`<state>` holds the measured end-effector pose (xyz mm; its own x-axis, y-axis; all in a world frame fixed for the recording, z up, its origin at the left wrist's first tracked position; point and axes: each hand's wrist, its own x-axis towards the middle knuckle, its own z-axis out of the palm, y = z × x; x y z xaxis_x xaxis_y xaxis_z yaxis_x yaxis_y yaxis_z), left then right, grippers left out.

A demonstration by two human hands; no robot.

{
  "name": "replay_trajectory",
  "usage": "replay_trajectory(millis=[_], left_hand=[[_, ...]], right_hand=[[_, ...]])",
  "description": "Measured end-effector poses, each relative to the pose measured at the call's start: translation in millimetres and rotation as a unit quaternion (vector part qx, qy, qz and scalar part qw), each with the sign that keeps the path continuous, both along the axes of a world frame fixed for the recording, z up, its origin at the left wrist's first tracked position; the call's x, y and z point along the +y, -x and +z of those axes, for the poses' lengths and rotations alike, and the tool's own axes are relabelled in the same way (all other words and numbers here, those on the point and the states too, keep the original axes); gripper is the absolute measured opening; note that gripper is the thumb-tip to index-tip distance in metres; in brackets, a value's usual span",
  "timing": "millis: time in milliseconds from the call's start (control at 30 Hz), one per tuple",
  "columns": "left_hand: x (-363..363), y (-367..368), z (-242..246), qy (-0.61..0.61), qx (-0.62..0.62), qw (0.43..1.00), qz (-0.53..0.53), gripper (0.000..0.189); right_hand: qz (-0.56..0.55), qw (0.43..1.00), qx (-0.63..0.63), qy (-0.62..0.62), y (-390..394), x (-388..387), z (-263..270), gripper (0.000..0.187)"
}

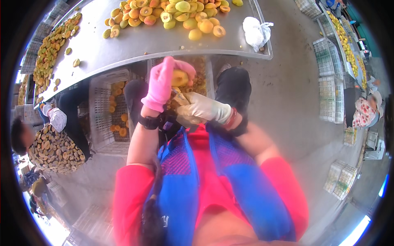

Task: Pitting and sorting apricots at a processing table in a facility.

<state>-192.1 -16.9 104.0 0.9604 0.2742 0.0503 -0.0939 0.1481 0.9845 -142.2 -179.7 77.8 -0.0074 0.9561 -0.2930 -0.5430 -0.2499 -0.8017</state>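
Observation:
My left hand (161,81), in a pink glove, is closed around a yellow-green halved fruit (179,78), perhaps an apricot or peach. Close below it, my right hand (203,106), in a whitish glove, grips a small tool (179,96) whose upper end lies near the fruit; its kind cannot be made out. Both hands are over a container (201,72) of fruit pieces between my knees. Beyond them, a pile of halved and whole-looking fruit (146,11) lies on the metal table (221,46).
A white plastic crate (106,135) with orange fruit halves stands left of my leg. A knotted white plastic bag (256,32) sits at the table's right corner. At the left a person (57,147) sits by another fruit pile (52,57). Stacked crates (329,95) and another person (364,112) are at the right.

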Motion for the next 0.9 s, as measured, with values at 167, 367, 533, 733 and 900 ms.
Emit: replay_trajectory(millis=[167, 367, 533, 733, 900], left_hand=[[51, 12, 1, -0.165, 0.019, 0.935, 0.313, 0.050], [139, 52, 1, -0.692, 0.228, 0.547, 0.412, 0.039], [104, -36, -27, -0.494, 0.142, 0.831, 0.211, 0.044], [71, -172, -89, -0.564, 0.254, 0.785, -0.039, 0.070], [46, -221, -113, -0.574, 0.352, 0.738, -0.044, 0.074]], right_hand=[[-0.274, 0.877, -0.380, -0.109, 24, 12, -44, 0.015], [-0.125, 0.817, -0.553, 0.109, 11, 16, -85, 0.025], [-0.213, 0.818, -0.528, 0.075, 12, 16, -79, 0.024], [-0.344, 0.832, -0.428, 0.082, 3, -6, -63, 0.020], [-0.375, 0.835, -0.392, 0.093, -6, -26, -58, 0.020]])
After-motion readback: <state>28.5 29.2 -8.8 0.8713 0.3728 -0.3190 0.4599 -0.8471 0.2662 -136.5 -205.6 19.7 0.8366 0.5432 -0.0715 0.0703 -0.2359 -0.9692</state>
